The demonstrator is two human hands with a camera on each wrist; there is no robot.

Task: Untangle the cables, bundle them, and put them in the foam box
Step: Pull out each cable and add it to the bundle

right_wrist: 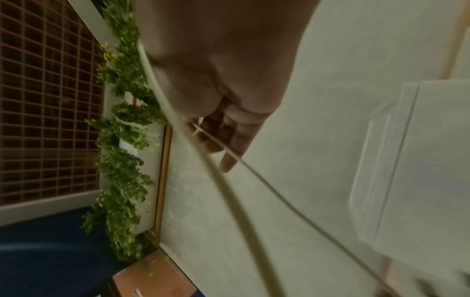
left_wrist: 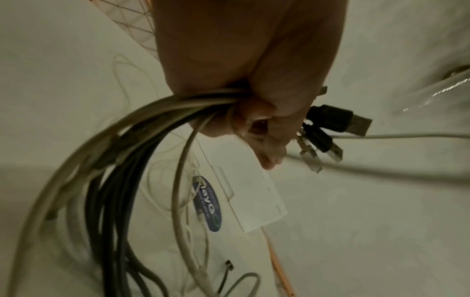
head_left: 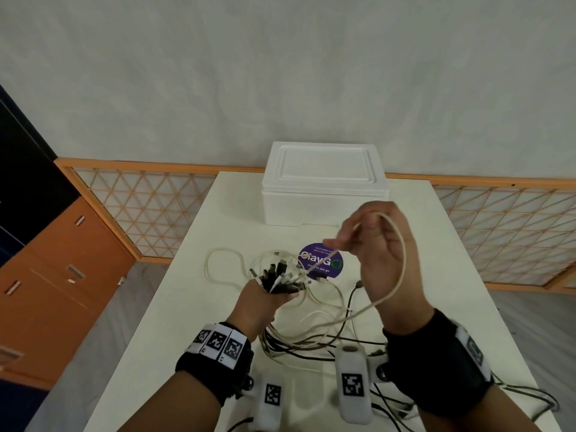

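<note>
My left hand (head_left: pixel 265 299) grips a bunch of black and white cables (head_left: pixel 282 277) just behind their plugs, which stick up above the fist; the left wrist view shows the fist (left_wrist: pixel 257 124) closed round them with USB plugs (left_wrist: pixel 353 122) poking out. My right hand (head_left: pixel 371 241) is raised above the table and pinches one cream cable (head_left: pixel 396 275) that loops over the hand and runs down to the left hand's bunch; the same cable (right_wrist: pixel 229 191) crosses the right wrist view. The white foam box (head_left: pixel 324 185) stands shut with its lid on at the table's far end.
Loose loops of cable (head_left: pixel 311 341) lie on the white table (head_left: pixel 452 275) between my wrists and trail off at the right front. A round purple sticker (head_left: pixel 333 261) sits before the box. Orange drawers (head_left: pixel 62 275) stand left; a lattice screen (head_left: pixel 149 213) runs behind.
</note>
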